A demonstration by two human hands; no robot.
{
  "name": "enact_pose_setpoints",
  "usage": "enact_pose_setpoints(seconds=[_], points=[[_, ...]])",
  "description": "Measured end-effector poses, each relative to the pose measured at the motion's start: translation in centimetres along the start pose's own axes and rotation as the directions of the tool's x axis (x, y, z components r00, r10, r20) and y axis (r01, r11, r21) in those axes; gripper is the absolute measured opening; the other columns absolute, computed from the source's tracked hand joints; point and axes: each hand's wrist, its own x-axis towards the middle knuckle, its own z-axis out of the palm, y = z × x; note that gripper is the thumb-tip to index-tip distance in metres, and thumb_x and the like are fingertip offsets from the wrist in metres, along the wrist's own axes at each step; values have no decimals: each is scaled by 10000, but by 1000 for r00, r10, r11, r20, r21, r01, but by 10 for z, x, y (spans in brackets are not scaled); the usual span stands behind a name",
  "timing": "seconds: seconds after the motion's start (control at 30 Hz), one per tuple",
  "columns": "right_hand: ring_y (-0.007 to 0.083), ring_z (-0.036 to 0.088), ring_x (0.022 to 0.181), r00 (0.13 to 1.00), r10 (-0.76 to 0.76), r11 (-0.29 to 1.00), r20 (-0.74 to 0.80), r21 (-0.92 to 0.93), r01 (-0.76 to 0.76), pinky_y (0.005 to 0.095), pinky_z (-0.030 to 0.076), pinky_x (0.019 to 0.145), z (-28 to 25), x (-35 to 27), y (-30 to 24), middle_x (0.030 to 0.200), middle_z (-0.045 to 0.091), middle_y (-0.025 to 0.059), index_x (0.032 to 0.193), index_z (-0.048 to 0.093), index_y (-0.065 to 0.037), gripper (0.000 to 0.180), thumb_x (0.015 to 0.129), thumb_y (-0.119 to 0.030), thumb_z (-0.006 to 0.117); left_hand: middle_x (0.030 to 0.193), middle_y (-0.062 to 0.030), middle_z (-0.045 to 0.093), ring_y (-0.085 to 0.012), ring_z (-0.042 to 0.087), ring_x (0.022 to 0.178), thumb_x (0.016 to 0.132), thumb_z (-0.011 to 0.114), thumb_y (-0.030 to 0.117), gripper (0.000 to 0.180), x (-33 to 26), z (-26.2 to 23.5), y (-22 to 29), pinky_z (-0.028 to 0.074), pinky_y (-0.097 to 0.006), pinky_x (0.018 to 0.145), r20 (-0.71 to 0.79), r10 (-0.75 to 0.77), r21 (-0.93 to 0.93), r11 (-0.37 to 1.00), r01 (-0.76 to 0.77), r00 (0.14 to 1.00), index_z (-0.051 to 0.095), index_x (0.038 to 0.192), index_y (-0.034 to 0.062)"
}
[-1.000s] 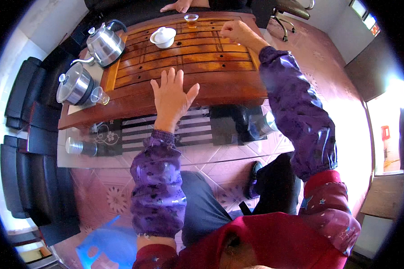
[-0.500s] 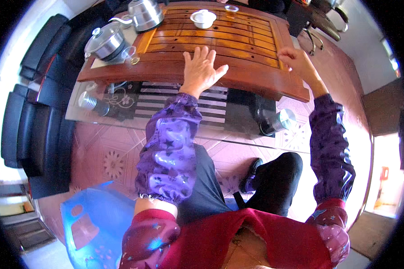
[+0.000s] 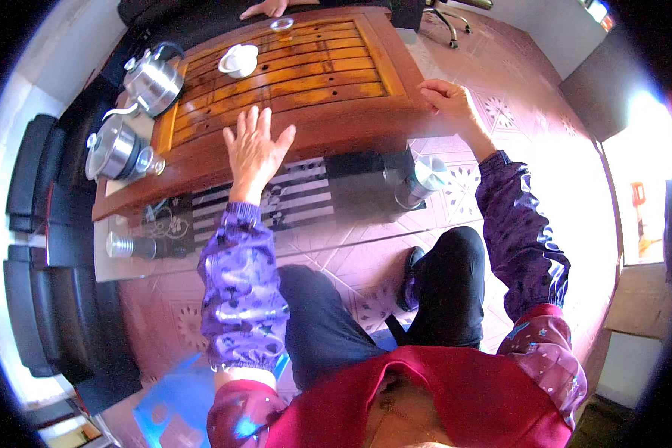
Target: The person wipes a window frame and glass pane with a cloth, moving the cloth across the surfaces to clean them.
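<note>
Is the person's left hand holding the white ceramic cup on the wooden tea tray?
No, the left hand lies open on the wooden tea tray; the white ceramic cup sits apart.

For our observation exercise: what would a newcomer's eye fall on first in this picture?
First, the big slatted wooden tea tray on the low table, with the left hand spread flat on its near edge and the right hand at its right corner. Next, two shiny steel kettles at its left, and a white cup on the slats.
</note>
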Motion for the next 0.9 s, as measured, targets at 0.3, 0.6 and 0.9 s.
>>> enact_pose_setpoints(seconds=[0.3, 0.6, 0.9], points=[[65, 573, 666, 993, -48, 989, 108, 144, 32, 214, 471, 588, -7, 31, -8, 773, 645, -6, 995, 681, -26, 179, 873, -150, 639, 1407, -207, 373, -376, 315, 1320, 886, 528, 442, 595, -4, -21, 10, 188, -582, 1069, 40, 52, -36, 998, -51, 998, 443, 1308, 31], [72, 556, 715, 942, 27, 968, 334, 227, -109, 233, 472, 642, 27, 43, -17, 793, 623, -4, 974, 664, -22, 154, 884, -139, 618, 1373, -224, 392, -384, 359, 1284, 798, 698, 258, 594, 37, -39, 36, 273, -482, 1064, 101, 123, -223, 970, -98, 987, 456, 1272, -7], [80, 568, 670, 848, 301, 828, 436, 322, -459, 226, 482, 625, 38, 83, -28, 771, 629, 10, 1001, 658, -11, 166, 894, -128, 609, 1451, -266, 237, -486, 203, 1329, 899, 446, 560, 748, 114, 29, 91, 150, -650, 1042, 194, -79, -128, 986, 105, 978, 329, 1372, -8]])
